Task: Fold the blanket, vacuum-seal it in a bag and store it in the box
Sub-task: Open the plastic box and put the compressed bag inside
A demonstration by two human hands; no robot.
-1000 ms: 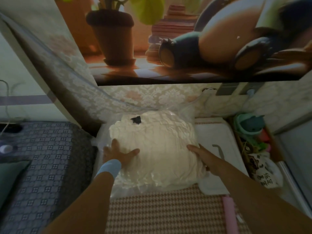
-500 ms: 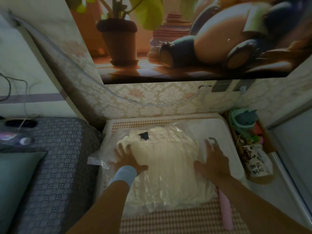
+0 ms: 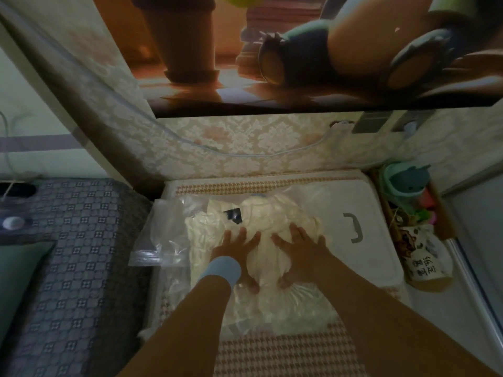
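My left hand (image 3: 236,247) and right hand (image 3: 298,247) side by side, fingers spread flat, pressing cream blanket (image 3: 261,224) inside clear plastic vacuum bag (image 3: 168,221); bag lies in white houndstooth-trimmed storage box (image 3: 375,229).

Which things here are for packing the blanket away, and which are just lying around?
For the job: cream blanket, clear vacuum bag around it, houndstooth storage box underneath, white lid with grey handle, left hand and right hand pressing flat on the bag.

Just lying about: teal toy, printed pouch, grey patterned bedspread, white cable on the wall.
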